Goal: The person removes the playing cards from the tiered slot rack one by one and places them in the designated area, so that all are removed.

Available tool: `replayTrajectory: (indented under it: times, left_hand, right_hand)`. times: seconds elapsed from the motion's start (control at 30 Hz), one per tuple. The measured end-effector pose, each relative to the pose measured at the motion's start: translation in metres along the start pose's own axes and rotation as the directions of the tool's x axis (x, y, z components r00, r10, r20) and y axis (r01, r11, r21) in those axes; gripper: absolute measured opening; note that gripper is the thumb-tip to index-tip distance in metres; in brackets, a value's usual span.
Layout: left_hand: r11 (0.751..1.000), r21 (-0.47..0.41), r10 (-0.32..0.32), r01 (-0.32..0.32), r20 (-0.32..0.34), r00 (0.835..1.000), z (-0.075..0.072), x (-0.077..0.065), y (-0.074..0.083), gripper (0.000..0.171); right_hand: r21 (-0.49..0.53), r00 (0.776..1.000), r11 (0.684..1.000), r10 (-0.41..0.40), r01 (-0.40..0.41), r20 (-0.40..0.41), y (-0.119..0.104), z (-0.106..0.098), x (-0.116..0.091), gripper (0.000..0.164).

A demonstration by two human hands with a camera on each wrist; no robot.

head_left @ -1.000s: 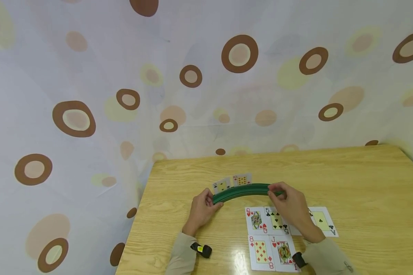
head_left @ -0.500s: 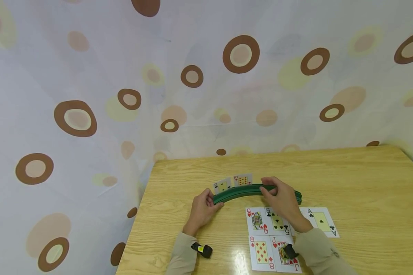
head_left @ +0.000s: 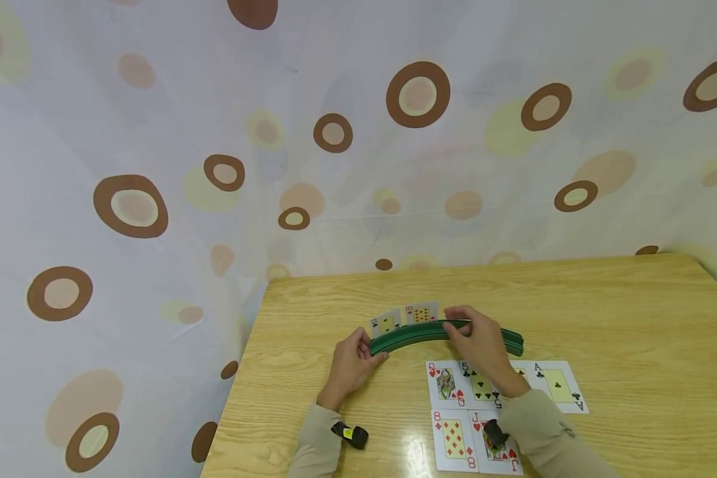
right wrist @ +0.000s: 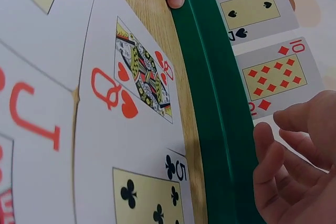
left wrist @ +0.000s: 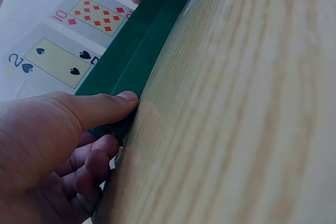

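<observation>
A curved green card holder (head_left: 418,334) lies on the table. Upright in its groove stand a two of spades (left wrist: 60,64) and a ten of diamonds (right wrist: 273,77), side by side toward the left. My left hand (head_left: 351,364) grips the holder's left end, thumb in front and fingers curled beneath. Over the middle of the holder is my right hand (head_left: 480,340), just right of the ten. Its fingers (right wrist: 270,156) are loosely bent at the groove's back edge, with no card showing between them.
Face up in front of the holder lie a queen of hearts (head_left: 445,385), five of clubs (head_left: 480,386), ace of clubs (head_left: 557,385), eight of diamonds (head_left: 454,438) and jack of hearts (head_left: 508,459). My right arm partly covers another card (head_left: 520,368). Patterned cloth (head_left: 358,172) hangs behind the table.
My right hand has slid left along the holder, from its right end to the middle, uncovering that end. The left hand keeps its grip in place.
</observation>
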State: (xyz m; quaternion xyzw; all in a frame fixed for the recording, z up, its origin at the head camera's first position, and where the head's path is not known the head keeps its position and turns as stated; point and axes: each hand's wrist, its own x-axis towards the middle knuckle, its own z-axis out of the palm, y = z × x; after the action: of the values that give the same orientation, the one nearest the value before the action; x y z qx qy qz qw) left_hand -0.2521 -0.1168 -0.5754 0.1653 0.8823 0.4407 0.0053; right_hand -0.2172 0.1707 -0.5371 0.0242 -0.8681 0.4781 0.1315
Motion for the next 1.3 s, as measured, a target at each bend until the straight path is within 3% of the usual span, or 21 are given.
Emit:
replayTrajectory:
  times: [0.73,0.93,1.3]
  left_hand:
    - [1.000,0.002,0.026,-0.026,-0.004,1.000,0.000,0.000,-0.001,0.034]
    - [1.000,-0.007,0.006,-0.006,-0.001,1.000,0.000,-0.002,-0.001,0.033]
    - [1.000,-0.009,0.025,-0.025,-0.006,1.000,0.000,-0.001,-0.001,0.032]
  right_hand:
    - [0.033,0.999,0.999,0.032,-0.032,-0.023,0.004,0.017,0.009,0.014]
    - [0.032,0.999,0.999,0.019,-0.018,-0.028,0.004,0.021,0.011,0.012]
    - [0.049,0.998,0.999,-0.014,0.017,-0.059,-0.002,0.016,0.010,0.008]
